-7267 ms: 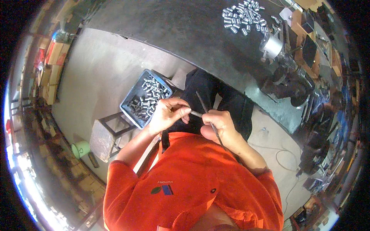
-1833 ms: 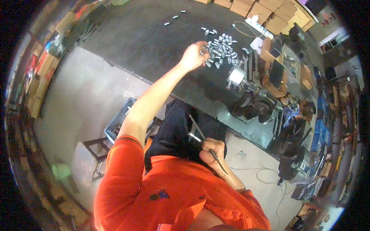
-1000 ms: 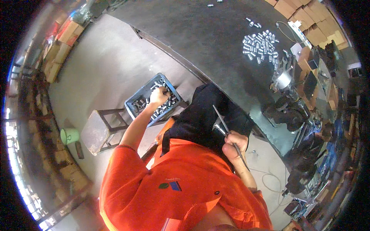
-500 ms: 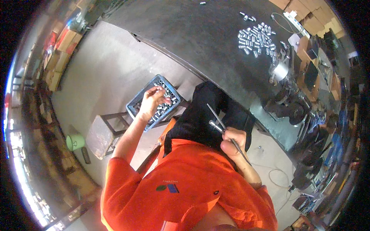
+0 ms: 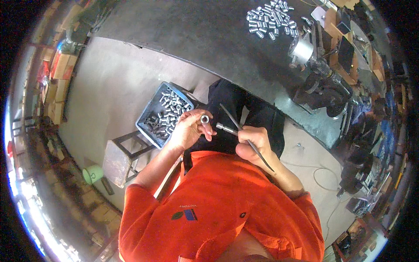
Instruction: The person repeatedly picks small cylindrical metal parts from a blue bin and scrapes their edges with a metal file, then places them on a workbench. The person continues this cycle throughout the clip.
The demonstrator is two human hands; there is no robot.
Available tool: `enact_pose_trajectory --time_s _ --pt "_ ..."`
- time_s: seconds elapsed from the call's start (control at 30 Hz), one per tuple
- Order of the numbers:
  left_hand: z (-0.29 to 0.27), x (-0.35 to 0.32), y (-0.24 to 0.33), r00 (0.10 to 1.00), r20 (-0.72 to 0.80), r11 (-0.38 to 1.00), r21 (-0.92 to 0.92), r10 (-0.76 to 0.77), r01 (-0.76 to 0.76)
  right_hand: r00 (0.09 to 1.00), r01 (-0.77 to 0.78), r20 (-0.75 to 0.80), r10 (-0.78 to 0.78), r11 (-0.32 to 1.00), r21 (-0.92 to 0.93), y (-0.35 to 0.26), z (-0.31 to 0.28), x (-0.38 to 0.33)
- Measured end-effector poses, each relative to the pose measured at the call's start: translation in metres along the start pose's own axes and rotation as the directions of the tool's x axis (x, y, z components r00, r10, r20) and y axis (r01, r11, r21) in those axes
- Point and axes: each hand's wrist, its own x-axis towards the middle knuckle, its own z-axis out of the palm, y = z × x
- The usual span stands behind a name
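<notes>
My left hand [image 5: 185, 133] pinches a short shiny metal sleeve [image 5: 204, 118] between thumb and fingers, its round open end facing up. Closed around a thin dark rod [image 5: 228, 114] with a tapering tip, my right hand [image 5: 253, 142] also grips a silver stepped metal piece [image 5: 224, 128], which sticks out leftward toward the sleeve. A small gap parts the sleeve from that piece. Beyond my left hand stands a blue plastic bin [image 5: 144, 126] with many similar metal sleeves [image 5: 170, 109] in it.
A dark workbench [image 5: 187, 35] runs diagonally ahead, with a pile of metal sleeves [image 5: 273, 19] and a clamped machine with a silver cylinder [image 5: 301, 50] on it. A worn stool [image 5: 118, 163] and a green pot [image 5: 91, 174] stand at the left. A cable [image 5: 321, 174] lies on the floor.
My left hand has left the bin and come right, toward my right hand, with a sleeve in its fingers. My right hand has moved slightly left and up. The whole view has shifted.
</notes>
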Motion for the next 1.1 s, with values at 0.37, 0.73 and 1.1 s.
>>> enact_pose_trajectory --time_s 0.37,0.73,1.1 --pt "0.027 -0.001 0.01 0.98 0.043 0.745 0.644 0.193 -0.175 0.998 -0.061 0.02 0.063 0.995 -0.084 -0.004 0.007 0.004" --pt "0.037 -0.003 0.015 0.993 0.096 0.729 0.675 0.065 -0.113 0.998 -0.052 -0.025 0.052 0.999 -0.01 0.006 0.012 0.001" --pt "-0.003 0.012 0.024 0.834 0.191 -0.081 0.981 0.517 -0.175 0.99 0.124 0.05 -0.135 0.976 0.179 -0.028 0.002 -0.002"
